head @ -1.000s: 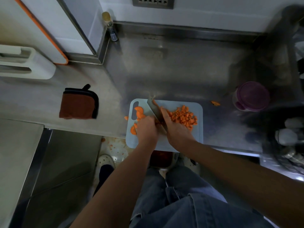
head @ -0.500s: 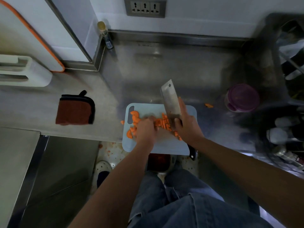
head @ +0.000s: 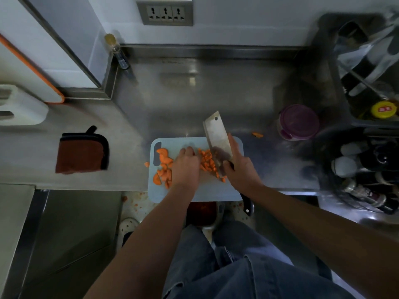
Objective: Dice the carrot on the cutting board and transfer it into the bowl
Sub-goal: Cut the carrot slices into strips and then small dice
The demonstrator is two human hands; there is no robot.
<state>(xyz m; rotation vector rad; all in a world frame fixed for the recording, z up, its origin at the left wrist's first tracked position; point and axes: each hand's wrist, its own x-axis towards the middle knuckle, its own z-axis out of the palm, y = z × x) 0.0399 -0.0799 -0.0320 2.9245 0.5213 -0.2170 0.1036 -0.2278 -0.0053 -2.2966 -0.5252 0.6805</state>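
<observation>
Carrot behind cleaver, seemingly lidded tub nearby

Dim, bluish light, soft glare on the steel counter, wide-angle edge bending, dark right side

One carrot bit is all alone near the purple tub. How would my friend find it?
Find the pale blue cutting board on the steel counter, then look past its far right corner toward the purple-lidded tub. The lone carrot piece lies on bare steel between them, apart from the pieces on the board and the one off its left edge.
</observation>
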